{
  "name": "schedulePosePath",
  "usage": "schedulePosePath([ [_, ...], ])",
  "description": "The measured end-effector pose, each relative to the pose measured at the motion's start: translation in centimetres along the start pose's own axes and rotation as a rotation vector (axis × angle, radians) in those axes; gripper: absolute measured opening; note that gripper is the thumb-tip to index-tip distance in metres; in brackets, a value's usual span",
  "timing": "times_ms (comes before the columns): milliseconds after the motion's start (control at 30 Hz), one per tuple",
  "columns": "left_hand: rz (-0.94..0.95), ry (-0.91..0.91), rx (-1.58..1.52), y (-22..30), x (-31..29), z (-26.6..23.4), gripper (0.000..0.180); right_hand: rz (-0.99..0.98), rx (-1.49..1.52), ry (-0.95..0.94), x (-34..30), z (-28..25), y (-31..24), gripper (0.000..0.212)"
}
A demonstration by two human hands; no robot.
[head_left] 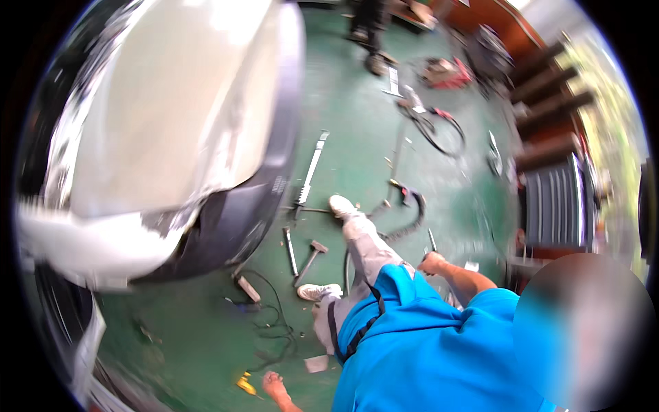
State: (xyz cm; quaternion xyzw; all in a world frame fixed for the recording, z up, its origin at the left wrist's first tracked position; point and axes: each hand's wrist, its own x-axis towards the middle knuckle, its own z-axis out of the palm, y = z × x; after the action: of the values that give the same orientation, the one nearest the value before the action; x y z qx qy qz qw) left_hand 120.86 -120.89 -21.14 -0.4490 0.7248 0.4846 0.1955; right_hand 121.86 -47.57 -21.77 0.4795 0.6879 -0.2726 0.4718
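Observation:
My right hand (432, 263) is closed, with a slim grey rod-like tool (432, 240) standing out of it; its kind is too blurred to tell. Lower in the view, my left hand (274, 386) hangs near a yellow power drill (245, 383) on the green floor, apart from it. That hand's fingers are smeared, and nothing shows clearly in them. By my shoes (320, 292) lie a hammer (311, 263) and a metal bar (291, 250). Farther off is a long toothed metal bar (313, 168).
A pale car body (185, 103) with a damaged front corner fills the left side. A black hose (412, 220) and a dark cable (280, 309) lie on the floor. A grey ribbed panel (557, 202) stands right. Another person's legs (373, 34) show at the far end.

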Motion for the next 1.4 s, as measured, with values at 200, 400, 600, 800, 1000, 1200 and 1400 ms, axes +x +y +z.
schedulePosePath([
  [200, 0.319, -0.279, 0.451, 22.7, 4.0, 6.1, 0.033, -0.094, 0.146, -0.056, -4.8, 13.8, 4.5, 0.051],
  [400, 0.502, -0.49, 0.549, 35.4, -3.9, 20.6, 0.036, -0.048, 0.623, 0.173, 0.6, 18.9, 2.5, 0.034],
  [600, 0.509, -0.576, 0.899, 37.4, -1.7, 28.6, 0.037, -0.087, 0.874, 0.215, 3.3, 10.9, 1.3, 0.037],
  [800, 0.47, -0.668, 1.074, 38.9, -4.1, 36.2, 0.038, 0.139, 1.114, 0.235, 5.6, 2.4, 7.1, 0.043],
  [1000, 0.513, -0.84, 1.172, 40.2, -1.6, 49.4, 0.034, 0.204, 1.117, 0.261, 6.8, -2.7, 10.3, 0.048],
  [1200, 0.915, -0.918, 1.569, 36.8, 4.8, 70.9, 0.035, 0.23, 1.07, 0.337, 13.4, -7.7, 11.7, 0.048],
  [1400, 0.777, -1.006, 1.445, 27.8, -2.0, 87.6, 0.04, 0.124, 0.708, 0.264, 32.0, -10.2, 11.1, 0.053],
])
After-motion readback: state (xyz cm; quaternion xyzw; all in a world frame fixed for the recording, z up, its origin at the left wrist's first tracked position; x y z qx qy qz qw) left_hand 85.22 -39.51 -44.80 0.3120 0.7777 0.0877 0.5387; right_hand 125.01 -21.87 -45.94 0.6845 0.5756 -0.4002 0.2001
